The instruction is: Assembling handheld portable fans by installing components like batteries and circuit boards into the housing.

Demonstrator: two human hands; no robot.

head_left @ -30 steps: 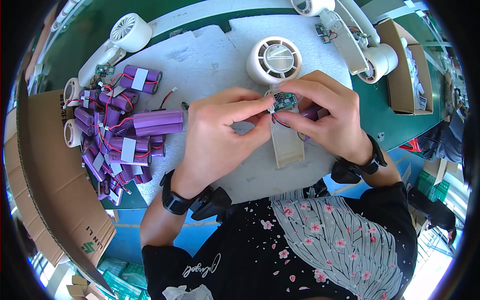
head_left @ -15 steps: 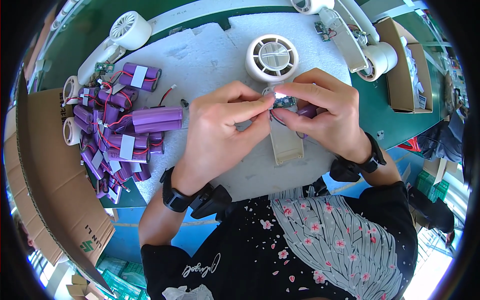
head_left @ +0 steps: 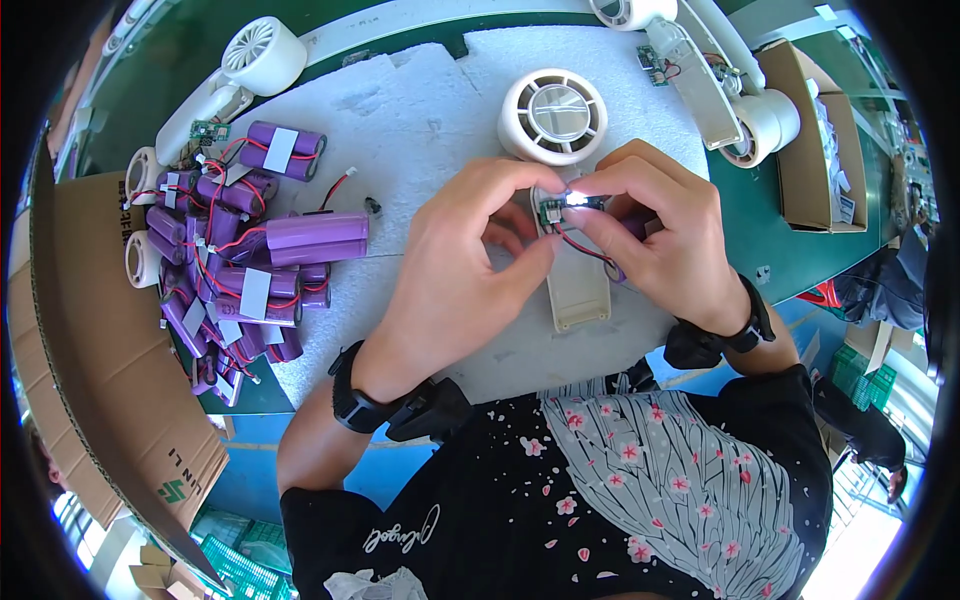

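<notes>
A small green circuit board (head_left: 551, 212) with a glowing white light sits between my hands, over the fan's pale housing. My right hand (head_left: 660, 235) pinches the board's lit end between thumb and forefinger. A purple battery (head_left: 641, 222) shows partly behind those fingers, and a red and black wire (head_left: 585, 250) runs from the board toward it. My left hand (head_left: 465, 265) curves around the board's other end, its thumb and forefinger apart. Beyond my fingers lies the fan's round white head (head_left: 553, 116), and its open handle shell (head_left: 579, 295) extends toward me.
Wired purple battery packs (head_left: 232, 260) are heaped at left beside a cardboard box (head_left: 100, 330). Another white fan (head_left: 262, 58) lies far left, and an opened fan with exposed boards (head_left: 700, 95) far right. A cardboard carton (head_left: 815, 150) stands at right. White foam (head_left: 410, 120) covers the table's middle.
My left thumb and forefinger have parted from their pinch. The board has turned, and its bright light and red wire show more clearly. The fan has shifted slightly right.
</notes>
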